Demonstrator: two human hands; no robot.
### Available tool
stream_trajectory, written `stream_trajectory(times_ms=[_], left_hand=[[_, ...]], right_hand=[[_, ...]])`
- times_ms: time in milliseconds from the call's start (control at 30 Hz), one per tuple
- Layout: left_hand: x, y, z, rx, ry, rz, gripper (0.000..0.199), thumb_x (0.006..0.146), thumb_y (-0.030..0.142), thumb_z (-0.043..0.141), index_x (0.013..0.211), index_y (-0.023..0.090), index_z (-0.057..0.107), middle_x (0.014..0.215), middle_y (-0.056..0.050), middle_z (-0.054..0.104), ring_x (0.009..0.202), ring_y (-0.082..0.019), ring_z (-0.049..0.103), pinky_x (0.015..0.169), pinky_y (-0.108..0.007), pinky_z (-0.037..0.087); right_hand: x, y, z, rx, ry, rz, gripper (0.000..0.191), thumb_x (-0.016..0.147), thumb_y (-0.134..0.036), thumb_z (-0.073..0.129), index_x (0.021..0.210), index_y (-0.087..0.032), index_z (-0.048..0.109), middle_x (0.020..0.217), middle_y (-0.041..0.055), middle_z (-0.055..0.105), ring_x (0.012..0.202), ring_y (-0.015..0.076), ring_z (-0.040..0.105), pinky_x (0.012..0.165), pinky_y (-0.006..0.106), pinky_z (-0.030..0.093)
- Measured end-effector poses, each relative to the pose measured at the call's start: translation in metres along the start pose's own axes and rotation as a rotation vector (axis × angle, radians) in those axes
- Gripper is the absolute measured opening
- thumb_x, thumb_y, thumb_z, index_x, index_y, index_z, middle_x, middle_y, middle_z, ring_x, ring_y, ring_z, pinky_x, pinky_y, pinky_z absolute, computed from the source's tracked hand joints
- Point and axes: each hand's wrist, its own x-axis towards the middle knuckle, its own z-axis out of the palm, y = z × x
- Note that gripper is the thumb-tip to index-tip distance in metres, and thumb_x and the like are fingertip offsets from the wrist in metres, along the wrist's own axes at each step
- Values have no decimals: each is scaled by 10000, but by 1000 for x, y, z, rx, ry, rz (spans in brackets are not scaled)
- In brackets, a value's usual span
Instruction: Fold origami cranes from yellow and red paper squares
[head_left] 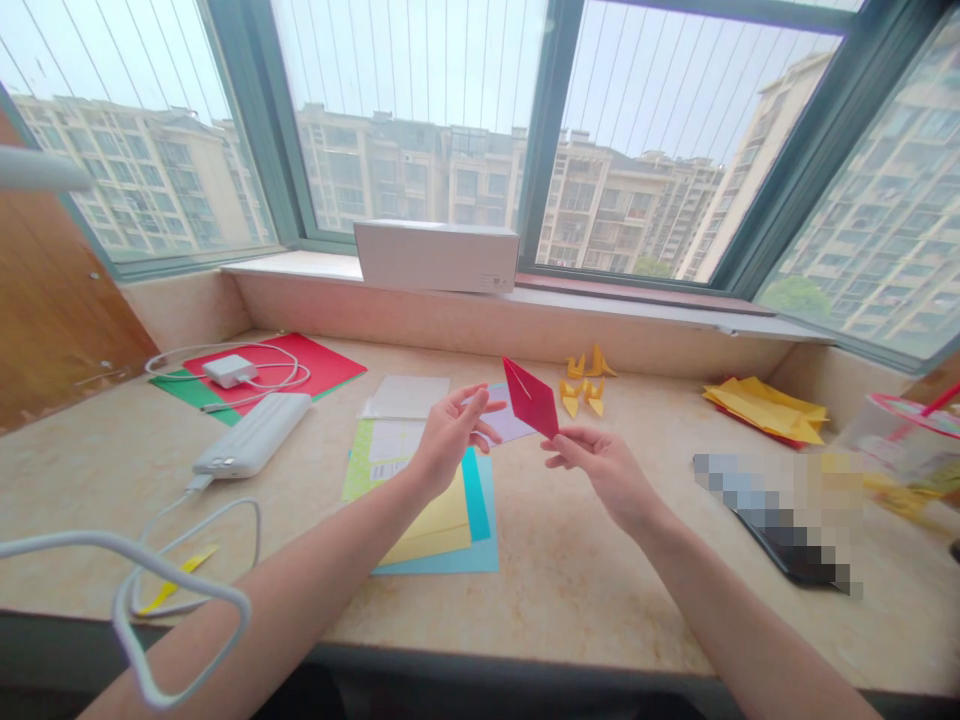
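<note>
A folded red paper diamond [532,400] is held up above the counter, tilted, with a crease line on its face. My right hand [600,465] pinches its lower corner between thumb and fingers. To its left, my left hand [461,430] has its fingers apart and holds nothing; a gap separates it from the red paper. Below my left hand lie a lilac sheet [506,425], a yellow sheet [435,530] and a blue sheet [484,555]. Several folded yellow paper pieces [585,385] stand behind the red paper, near the back wall.
On the left are a white power bank [255,435], a white charger [230,371] with cables, and red paper [330,365]. A pixelated dark phone [795,550], yellow papers [769,408] and a cup [900,430] are at right. A white box [435,258] sits on the sill.
</note>
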Motion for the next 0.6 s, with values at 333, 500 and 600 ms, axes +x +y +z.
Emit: stream_trajectory(times_ms=[333, 500, 600], left_hand=[[-8, -19, 6, 218, -262, -44, 304, 874, 419, 629, 930, 121, 640, 688, -43, 681, 529, -137, 642, 437, -204, 451], [-15, -21, 8, 447, -337, -23, 305, 899, 383, 606, 1051, 121, 648, 698, -41, 687, 527, -129, 636, 444, -194, 445], [-22, -20, 13, 428, -405, -12, 354, 928, 455, 565, 1046, 129, 633, 726, -49, 691, 548, -140, 657, 447, -198, 457]], right_hand=[[-1, 20, 17, -176, -162, -88, 330, 875, -476, 658, 1017, -195, 755, 990, 86, 776, 889, 244, 713, 844, 409, 528], [4, 22, 12, -114, -31, -146, 407, 847, -459, 696, 1149, -186, 689, 1041, 102, 762, 897, 233, 699, 836, 396, 530], [6, 18, 9, -43, -21, -134, 360, 803, -449, 736, 1039, -178, 709, 883, 72, 766, 769, 201, 678, 751, 354, 525]])
